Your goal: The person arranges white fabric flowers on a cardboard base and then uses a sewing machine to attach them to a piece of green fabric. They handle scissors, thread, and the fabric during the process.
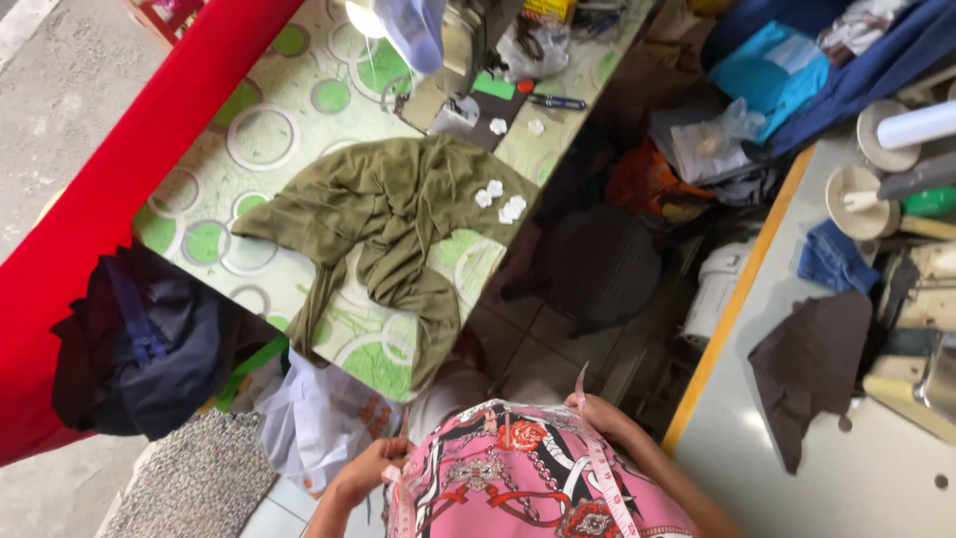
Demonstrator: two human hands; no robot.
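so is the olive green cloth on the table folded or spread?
Neither neatly: the olive green cloth lies loosely spread and crumpled on the table, one end hanging over the edge.

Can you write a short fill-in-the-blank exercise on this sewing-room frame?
1. The garment spread on the circle-patterned table is olive ____.
2. The long fabric roll along the table's edge is ____.
3. The measuring tape lies over a ____ patterned top, near the right hand and left hand.

Missing words: green; red; pink
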